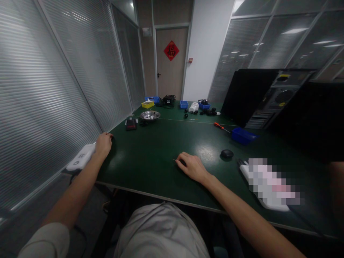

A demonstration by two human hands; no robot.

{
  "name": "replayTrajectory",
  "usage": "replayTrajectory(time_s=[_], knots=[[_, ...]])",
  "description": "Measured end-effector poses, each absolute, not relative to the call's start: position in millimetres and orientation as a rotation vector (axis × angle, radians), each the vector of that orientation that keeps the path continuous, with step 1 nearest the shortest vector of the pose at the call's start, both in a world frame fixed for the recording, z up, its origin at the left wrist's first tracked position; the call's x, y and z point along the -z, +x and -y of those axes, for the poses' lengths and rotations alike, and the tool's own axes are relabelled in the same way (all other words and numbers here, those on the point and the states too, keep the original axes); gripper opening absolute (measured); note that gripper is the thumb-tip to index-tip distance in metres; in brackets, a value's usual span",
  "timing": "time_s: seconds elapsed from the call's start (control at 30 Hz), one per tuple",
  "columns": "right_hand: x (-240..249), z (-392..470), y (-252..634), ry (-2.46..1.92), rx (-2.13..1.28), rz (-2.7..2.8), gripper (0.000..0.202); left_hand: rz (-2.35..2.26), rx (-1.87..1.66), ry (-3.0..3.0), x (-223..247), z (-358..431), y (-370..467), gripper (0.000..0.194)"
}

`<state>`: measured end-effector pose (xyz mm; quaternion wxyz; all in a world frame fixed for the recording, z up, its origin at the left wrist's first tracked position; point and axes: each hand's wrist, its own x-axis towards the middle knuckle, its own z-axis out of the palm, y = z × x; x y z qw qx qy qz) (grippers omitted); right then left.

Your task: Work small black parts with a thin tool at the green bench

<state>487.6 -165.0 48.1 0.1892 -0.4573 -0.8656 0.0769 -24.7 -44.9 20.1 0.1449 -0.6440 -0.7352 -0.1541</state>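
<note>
My left hand (104,145) rests at the left edge of the green table (150,157), fingers bent; whatever is under them, if anything, is hidden. Beside it, off the table's edge, is a white device (82,157). My right hand (191,165) lies on the middle of the table with its fingers curled together around something small; a thin pale tip sticks out to the left of the fingertips. A black mouse (227,154) sits to the right of that hand.
Farther back are a metal bowl (149,115), a dark box (131,124), a yellow tray (148,104) and several small black parts. On the right lie an orange screwdriver (219,125), a blue bin (243,135) and a white object, partly blurred, before a computer tower (279,96).
</note>
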Motion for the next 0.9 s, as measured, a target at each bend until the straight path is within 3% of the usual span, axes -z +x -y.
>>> replayTrajectory(time_s=[0.9], knots=[[-45.6, 164.0, 488.4, -1.271, -0.201, 2.426, 0.023, 2.240, 0.530, -1.779, -25.0, 46.1, -26.4, 0.033]])
